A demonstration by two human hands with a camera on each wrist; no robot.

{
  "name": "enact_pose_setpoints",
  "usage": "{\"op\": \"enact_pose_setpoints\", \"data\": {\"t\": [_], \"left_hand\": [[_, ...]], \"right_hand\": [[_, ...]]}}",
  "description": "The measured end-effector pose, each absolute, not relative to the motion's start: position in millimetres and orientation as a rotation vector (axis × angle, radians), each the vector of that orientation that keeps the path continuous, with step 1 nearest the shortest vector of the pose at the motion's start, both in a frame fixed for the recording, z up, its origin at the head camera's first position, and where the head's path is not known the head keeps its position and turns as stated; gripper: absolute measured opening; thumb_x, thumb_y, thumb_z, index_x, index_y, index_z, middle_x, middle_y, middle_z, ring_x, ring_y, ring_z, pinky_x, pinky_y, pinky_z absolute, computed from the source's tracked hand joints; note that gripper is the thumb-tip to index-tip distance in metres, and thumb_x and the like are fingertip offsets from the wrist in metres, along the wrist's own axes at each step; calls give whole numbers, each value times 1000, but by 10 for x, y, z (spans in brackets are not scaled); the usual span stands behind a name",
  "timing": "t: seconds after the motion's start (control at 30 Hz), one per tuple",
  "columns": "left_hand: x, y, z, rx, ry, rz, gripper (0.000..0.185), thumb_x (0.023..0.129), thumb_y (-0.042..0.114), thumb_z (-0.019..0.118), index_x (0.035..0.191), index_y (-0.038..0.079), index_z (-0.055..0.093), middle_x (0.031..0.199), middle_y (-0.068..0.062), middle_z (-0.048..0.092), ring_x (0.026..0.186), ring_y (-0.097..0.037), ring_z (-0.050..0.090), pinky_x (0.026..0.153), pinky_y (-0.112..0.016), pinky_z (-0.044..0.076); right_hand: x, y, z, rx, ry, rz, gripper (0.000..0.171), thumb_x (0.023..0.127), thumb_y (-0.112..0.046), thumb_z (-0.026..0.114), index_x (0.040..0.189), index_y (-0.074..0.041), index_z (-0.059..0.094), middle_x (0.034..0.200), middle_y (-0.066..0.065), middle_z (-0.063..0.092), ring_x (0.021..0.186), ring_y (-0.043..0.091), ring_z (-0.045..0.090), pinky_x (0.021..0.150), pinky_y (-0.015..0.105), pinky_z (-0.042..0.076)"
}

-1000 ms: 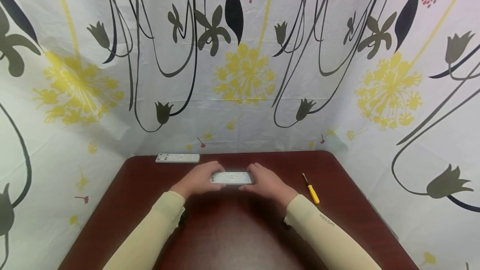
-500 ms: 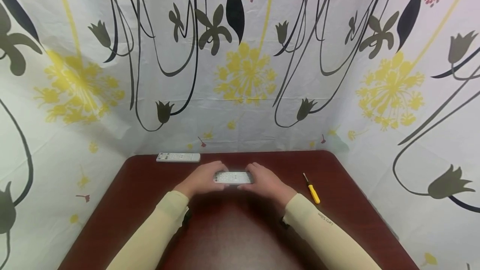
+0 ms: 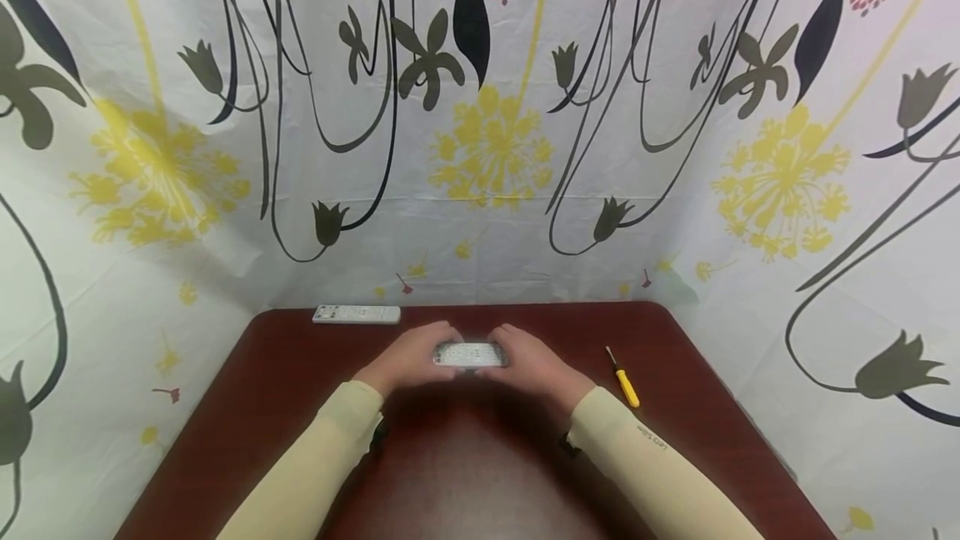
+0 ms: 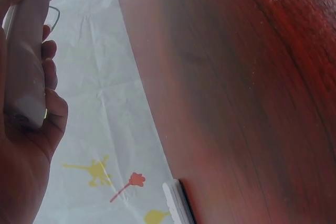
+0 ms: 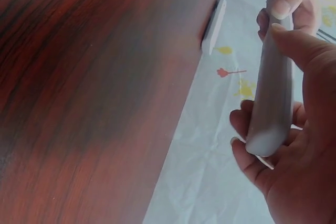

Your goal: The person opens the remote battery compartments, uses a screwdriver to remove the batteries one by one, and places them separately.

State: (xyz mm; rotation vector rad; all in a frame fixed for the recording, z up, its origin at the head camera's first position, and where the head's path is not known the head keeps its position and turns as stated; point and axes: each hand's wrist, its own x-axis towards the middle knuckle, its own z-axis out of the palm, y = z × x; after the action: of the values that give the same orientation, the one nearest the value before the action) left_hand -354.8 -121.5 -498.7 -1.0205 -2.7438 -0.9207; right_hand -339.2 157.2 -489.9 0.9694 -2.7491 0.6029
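Both hands hold a white remote control (image 3: 470, 354) lengthwise between them, its button side facing up in the head view. My left hand (image 3: 414, 356) grips the left end, thumb on the near side and fingers at the far edge. My right hand (image 3: 534, 362) holds the right end the same way. In the left wrist view, curled fingers (image 4: 50, 69) wrap beneath the remote's end. The right wrist view shows the smooth pale back of the remote (image 5: 270, 93), raised off the table, with both thumbs close together along it. The buttons are out of sight there.
A second white remote control (image 3: 356, 315) lies along the back left edge of the dark red wooden table (image 3: 465, 473). To the right lies a screwdriver (image 3: 623, 377) with a yellow handle. Patterned white curtains (image 3: 487, 273) enclose the table's back and sides.
My left hand has shifted slightly right, toward the right hand, along with the remote's left end. The right hand stays nearly in place. The other remote and the screwdriver have not moved.
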Motion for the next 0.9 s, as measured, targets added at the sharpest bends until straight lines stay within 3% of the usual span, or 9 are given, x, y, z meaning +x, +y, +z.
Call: {"op": "enact_pose_setpoints", "data": {"t": [0.33,0.9], "left_hand": [[-3546,-1199,-4960,-1026,-2755,-934,36,92,50,88,122,41,70,113,20,65,99,-7,63,88,-33,56],[-3544,-1130,-4945,-1038,-2734,-905,36,91,46,89,122,37,73,112,19,64,96,-7,62,87,-33,55]], "right_hand": [[-3404,1590,-4878,1021,-2738,632,45,98,-47,85,127,-16,70,115,-5,62,96,11,59,84,33,55],[-3373,1592,-4860,1042,-2680,670,43,96,-37,88,128,-13,73,114,-2,62,94,13,59,83,36,55]]}}
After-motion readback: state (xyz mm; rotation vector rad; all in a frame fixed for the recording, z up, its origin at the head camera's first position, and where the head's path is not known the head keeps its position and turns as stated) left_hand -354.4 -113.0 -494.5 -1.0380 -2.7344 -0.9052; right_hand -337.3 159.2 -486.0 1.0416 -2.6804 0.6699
